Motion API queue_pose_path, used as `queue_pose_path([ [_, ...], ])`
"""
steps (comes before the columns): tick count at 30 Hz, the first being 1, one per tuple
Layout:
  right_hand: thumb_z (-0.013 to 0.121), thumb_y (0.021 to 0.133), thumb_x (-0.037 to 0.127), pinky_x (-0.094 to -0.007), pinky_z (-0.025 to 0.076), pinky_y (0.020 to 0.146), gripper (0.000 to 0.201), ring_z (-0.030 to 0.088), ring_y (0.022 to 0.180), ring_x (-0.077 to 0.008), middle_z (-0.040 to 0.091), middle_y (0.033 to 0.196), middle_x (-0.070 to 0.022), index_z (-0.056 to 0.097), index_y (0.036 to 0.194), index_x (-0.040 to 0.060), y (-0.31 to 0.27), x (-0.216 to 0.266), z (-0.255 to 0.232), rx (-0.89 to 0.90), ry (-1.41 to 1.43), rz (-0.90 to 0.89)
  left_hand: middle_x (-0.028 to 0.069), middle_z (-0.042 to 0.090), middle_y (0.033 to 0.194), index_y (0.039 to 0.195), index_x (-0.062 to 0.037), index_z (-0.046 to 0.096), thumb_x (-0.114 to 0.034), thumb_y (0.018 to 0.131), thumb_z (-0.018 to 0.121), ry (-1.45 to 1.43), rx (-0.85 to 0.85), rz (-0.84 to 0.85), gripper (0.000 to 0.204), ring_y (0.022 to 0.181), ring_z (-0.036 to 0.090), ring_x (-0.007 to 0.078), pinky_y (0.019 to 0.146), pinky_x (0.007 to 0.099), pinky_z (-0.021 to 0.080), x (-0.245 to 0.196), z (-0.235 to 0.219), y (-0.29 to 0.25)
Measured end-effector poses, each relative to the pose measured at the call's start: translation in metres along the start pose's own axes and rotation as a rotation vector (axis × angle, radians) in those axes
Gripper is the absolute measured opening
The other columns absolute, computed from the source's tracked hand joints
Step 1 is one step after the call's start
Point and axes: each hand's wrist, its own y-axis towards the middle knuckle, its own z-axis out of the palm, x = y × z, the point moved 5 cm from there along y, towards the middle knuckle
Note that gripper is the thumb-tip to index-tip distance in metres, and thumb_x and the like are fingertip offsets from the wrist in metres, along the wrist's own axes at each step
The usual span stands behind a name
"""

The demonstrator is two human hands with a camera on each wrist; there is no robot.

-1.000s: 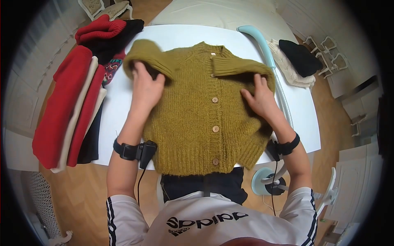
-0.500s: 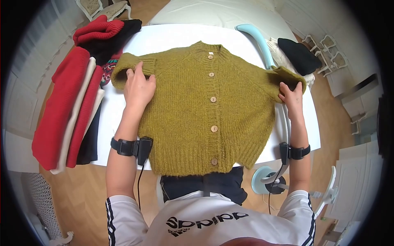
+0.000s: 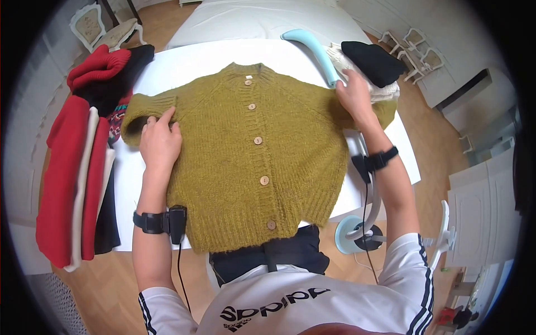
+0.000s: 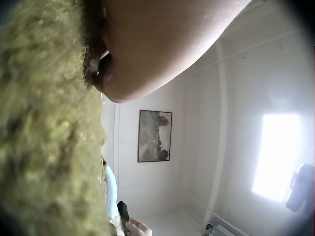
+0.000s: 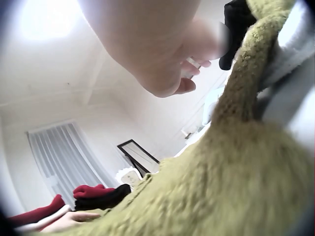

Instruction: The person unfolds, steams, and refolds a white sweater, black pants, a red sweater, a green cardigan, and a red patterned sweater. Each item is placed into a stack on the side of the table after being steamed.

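Note:
An olive-green knitted cardigan (image 3: 223,151) with several wooden buttons lies front up on the white table (image 3: 159,72). My left hand (image 3: 161,142) rests at its left sleeve (image 3: 153,106), index finger extended toward the cuff and fingertips by the dark cuff opening. Fingers loosely bent and holding nothing, my right hand (image 3: 354,96) is over the right sleeve (image 3: 385,111), which spreads past the wrist toward the table's right side. In the right wrist view, that hand (image 5: 162,64) hovers above the green knit (image 5: 221,182). Close knit (image 4: 44,123) fills much of the left wrist view.
Folded red and white knits (image 3: 61,178) stand stacked at the left, with a red garment (image 3: 100,64) on black cloth behind. A light-blue curved arm (image 3: 312,50) lies near the right hand, beside a white cable knit (image 3: 338,56) and a black garment (image 3: 371,62).
The right sleeve has been unfolded outward from the cardigan's front, and the right hand has let it go and moved up and inward. The left sleeve has been laid outward. The head view has shifted.

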Motion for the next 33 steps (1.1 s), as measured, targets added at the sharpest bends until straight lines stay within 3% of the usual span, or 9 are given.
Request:
queue_pose_path([
  [2,0.069,0.087,0.024,-0.0502,0.053,0.097,0.046,0.069,0.103,-0.0454,0.071,0.107,-0.0296,0.066,0.119,-0.0088,0.018,-0.012,0.028,0.265,-0.069,0.178,0.021,0.066,0.114,0.135,-0.0182,0.068,-0.021,0.093,0.066,0.033,-0.009,0.01,0.043,0.108,0.063,0.0385,0.097,0.0458,0.051,0.0,0.0,-0.001],
  [5,0.071,0.089,0.031,-0.0519,0.055,0.093,0.048,0.071,0.102,-0.0441,0.072,0.107,-0.0301,0.068,0.114,-0.009,0.038,-0.035,0.064,0.401,-0.118,0.265,0.0212,0.066,0.116,0.13,-0.0202,0.072,-0.02,0.094,0.064,0.06,-0.019,0.036,0.037,0.107,0.063,0.0386,0.096,0.0453,0.052,-0.003,0.002,-0.002],
  [10,0.072,0.09,0.04,-0.0479,0.056,0.087,0.053,0.073,0.098,-0.0405,0.073,0.103,-0.0287,0.069,0.11,-0.0087,0.066,-0.047,0.093,0.493,-0.001,0.344,0.0229,0.066,0.119,0.125,-0.0212,0.076,-0.023,0.095,0.065,0.072,-0.008,0.089,0.033,0.109,0.062,0.0394,0.093,0.046,0.053,-0.008,0.003,-0.005],
  [14,0.071,0.092,0.041,-0.0442,0.057,0.082,0.053,0.074,0.09,-0.0388,0.074,0.095,-0.0265,0.069,0.11,-0.0088,0.084,-0.049,0.101,0.606,0.071,0.437,0.0246,0.065,0.125,0.129,-0.0182,0.073,-0.043,0.094,0.068,0.13,-0.046,0.155,0.044,0.114,0.058,0.0413,0.094,0.0461,0.053,-0.017,0.002,-0.01],
  [16,0.069,0.094,0.041,-0.0451,0.057,0.082,0.051,0.074,0.091,-0.0386,0.073,0.095,-0.0273,0.069,0.109,-0.0085,0.095,-0.069,0.104,0.53,0.032,0.353,0.0246,0.064,0.127,0.132,-0.0171,0.071,-0.046,0.094,0.069,0.128,-0.012,0.126,0.048,0.117,0.056,0.0412,0.095,0.0455,0.052,-0.018,0.001,-0.012],
  [18,0.067,0.098,0.039,-0.0399,0.054,0.057,0.053,0.069,0.06,-0.0265,0.069,0.08,-0.0194,0.064,0.105,-0.0139,0.11,-0.09,0.095,0.31,-0.013,0.232,0.0242,0.064,0.128,0.132,-0.016,0.071,-0.046,0.094,0.068,0.127,0.005,0.127,0.049,0.118,0.055,0.0411,0.097,0.0453,0.051,-0.019,0.002,-0.012],
  [20,0.067,0.1,0.038,-0.034,0.053,0.053,0.047,0.063,0.058,-0.0178,0.062,0.071,-0.0088,0.06,0.104,-0.0081,0.114,-0.073,0.047,0.379,0.172,0.371,0.0231,0.063,0.128,0.132,-0.0152,0.071,-0.046,0.094,0.068,0.12,0.022,0.113,0.049,0.117,0.056,0.0407,0.098,0.0451,0.05,-0.022,0.001,-0.013],
  [28,0.067,0.099,0.042,-0.0336,0.063,0.061,0.058,0.067,0.079,-0.0169,0.064,0.095,-0.0122,0.05,0.121,-0.0095,0.141,-0.084,-0.087,0.015,0.392,0.234,0.0196,0.063,0.128,0.133,-0.0188,0.07,-0.047,0.093,0.068,0.137,0.045,0.079,0.049,0.116,0.055,0.0382,0.096,0.0452,0.051,-0.02,0.003,-0.01],
  [33,0.07,0.097,0.045,-0.0356,0.053,0.061,0.057,0.066,0.068,-0.0202,0.065,0.075,-0.0062,0.058,0.116,-0.0074,0.158,-0.122,-0.182,-0.29,0.117,0.087,0.0187,0.063,0.126,0.134,-0.0201,0.07,-0.049,0.093,0.067,0.145,0.02,0.072,0.05,0.115,0.056,0.0376,0.096,0.046,0.051,-0.017,0.007,-0.011],
])
